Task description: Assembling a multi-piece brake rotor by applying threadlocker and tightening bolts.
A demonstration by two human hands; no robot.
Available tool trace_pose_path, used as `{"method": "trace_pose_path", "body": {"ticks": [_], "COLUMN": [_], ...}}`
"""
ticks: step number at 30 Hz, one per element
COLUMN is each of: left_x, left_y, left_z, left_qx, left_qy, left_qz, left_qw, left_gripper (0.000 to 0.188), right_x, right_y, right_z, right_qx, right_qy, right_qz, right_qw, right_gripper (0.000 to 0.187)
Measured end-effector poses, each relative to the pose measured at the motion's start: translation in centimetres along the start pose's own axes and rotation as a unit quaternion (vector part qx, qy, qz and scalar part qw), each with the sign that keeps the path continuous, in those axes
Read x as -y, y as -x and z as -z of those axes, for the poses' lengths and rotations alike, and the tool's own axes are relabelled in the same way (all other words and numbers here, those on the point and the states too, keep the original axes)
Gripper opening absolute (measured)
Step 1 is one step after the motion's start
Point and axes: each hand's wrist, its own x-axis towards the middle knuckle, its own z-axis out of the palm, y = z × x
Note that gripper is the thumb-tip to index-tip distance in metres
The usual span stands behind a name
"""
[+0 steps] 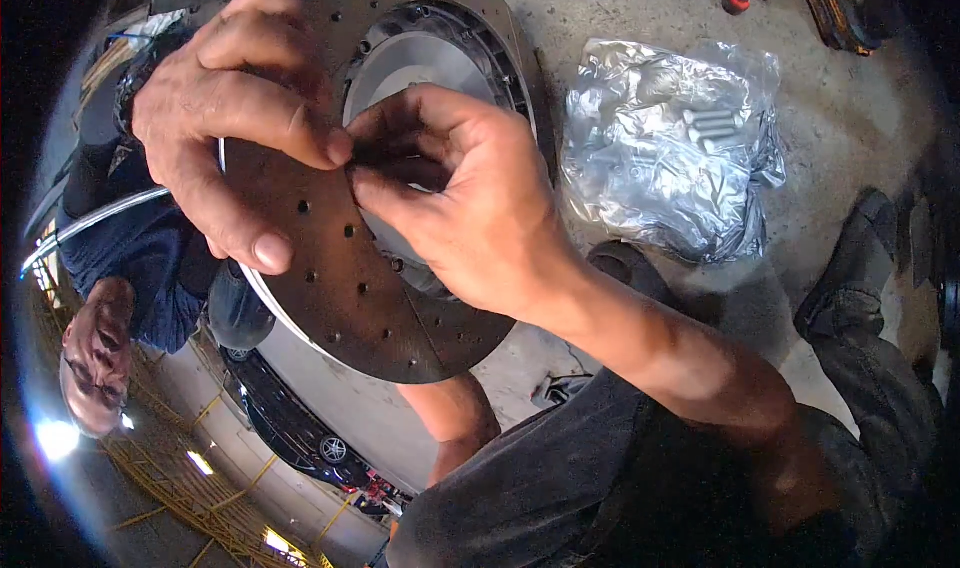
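A drilled brake disc [345,313] with a dark, dotted face and a round hub opening is held up in front of me. My right hand [480,193] is over it, near the opening, with thumb and fingers pinched together; whatever they hold is hidden. My left forearm [450,413] rises behind the disc's lower edge, so that hand and its fingers are out of sight. From the left, a co-worker's hand [240,118] spreads across the disc, its index fingertip meeting my right fingertips.
On the concrete floor [640,8] lies a shiny clear plastic bag [650,168] with several grey bolts [712,128]. A small red bottle [736,1] and a dark brown part [838,10] lie beyond. The co-worker [150,298] leans in at left; a black car [290,418] stands behind.
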Motion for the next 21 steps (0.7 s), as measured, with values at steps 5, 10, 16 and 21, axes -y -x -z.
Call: {"method": "trace_pose_path", "body": {"ticks": [5, 10, 16, 21], "left_x": [-0.5, -0.5, -0.6, 0.1], "left_y": [-0.5, -0.6, -0.7, -0.3], "left_z": [1.8, 1.7, 1.7, 1.4], "left_qx": [0.004, -0.003, -0.004, -0.006], "left_qy": [0.014, 0.026, 0.048, 0.075], "left_qz": [0.026, 0.043, 0.068, 0.084], "left_qw": [1.000, 0.999, 0.997, 0.994], "left_gripper": [0.029, 0.030, 0.033, 0.035], "right_x": [-0.5, -0.5, 0.4, 0.7], "right_y": [-0.4, -0.5, -0.4, -0.8], "right_z": [-0.4, 0.3, 0.3, 1.1], "right_qx": [0.007, 0.042, 0.033, 0.008], "right_qy": [0.056, 0.037, 0.142, 0.262], "right_qz": [0.050, 0.020, 0.037, 0.134], "right_qw": [0.997, 0.998, 0.989, 0.956], "right_gripper": [0.021, 0.022, 0.020, 0.019]}}
